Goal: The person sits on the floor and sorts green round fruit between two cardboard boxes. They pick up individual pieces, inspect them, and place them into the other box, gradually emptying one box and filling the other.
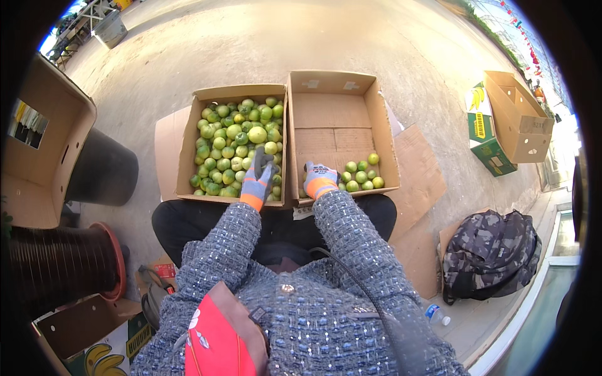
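Observation:
Two open cardboard boxes stand side by side before my crossed legs. Green tomatoes [227,152], some yellowish, cover the floor of the left box [185,155]. My left hand [257,176], in a grey glove with an orange cuff, reaches into that box, its dark fingertips among the tomatoes near the right wall. The right box [333,110] holds a small group of tomatoes [360,176] in its near right corner. Inside its near left part is my right hand [321,177], gloved alike, with curled fingers. Its palm is hidden, so I cannot tell whether it holds a tomato.
Flattened cardboard [421,164] lies under and beside the boxes. To the right are banana cartons [510,127], a camouflage backpack [491,256] and a plastic bottle [435,314]. On the left stand a large carton [47,150], a black bucket [103,167] and a big reel [66,268].

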The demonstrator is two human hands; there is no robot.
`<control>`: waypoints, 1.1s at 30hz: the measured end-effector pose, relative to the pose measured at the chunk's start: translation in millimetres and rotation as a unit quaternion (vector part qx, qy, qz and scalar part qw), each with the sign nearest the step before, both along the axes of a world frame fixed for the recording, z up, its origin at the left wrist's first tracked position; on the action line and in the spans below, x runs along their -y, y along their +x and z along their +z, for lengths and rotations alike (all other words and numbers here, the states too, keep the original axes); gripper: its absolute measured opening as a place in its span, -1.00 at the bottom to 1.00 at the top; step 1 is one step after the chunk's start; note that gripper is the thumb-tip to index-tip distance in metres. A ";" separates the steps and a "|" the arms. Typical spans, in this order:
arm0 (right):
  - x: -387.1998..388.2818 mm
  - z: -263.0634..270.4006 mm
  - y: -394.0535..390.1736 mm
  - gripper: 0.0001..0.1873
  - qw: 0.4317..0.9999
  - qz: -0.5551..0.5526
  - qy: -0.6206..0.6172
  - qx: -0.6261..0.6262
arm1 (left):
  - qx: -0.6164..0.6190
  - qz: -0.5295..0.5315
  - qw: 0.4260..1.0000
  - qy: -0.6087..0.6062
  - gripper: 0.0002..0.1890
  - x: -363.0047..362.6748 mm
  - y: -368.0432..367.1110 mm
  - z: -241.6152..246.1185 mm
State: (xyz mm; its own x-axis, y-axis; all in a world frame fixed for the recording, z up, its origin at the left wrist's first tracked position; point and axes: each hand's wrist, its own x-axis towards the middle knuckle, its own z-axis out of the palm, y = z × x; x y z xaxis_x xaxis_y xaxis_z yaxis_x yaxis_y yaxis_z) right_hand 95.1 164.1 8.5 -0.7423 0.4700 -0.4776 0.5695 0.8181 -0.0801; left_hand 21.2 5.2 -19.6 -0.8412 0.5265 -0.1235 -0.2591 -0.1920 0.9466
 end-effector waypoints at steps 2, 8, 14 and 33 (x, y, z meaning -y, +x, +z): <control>3.2 9.2 2.3 -0.53 0.997 -0.036 0.001 -0.071 | -0.056 -0.029 0.997 -0.038 -0.40 3.9 19.3 6.6; 6.0 14.4 23.1 -0.56 0.902 -0.103 -0.039 -0.418 | -0.167 -0.054 0.982 -0.072 -0.28 3.7 23.4 23.4; 12.6 26.8 36.7 -0.51 0.877 0.168 -0.080 -0.443 | -0.571 -0.047 0.795 -0.199 -0.03 10.3 33.5 45.1; -5.3 2.1 20.4 -0.60 0.904 -0.131 -0.085 -0.398 | -0.035 0.085 0.992 -0.088 -0.23 -0.6 14.9 26.6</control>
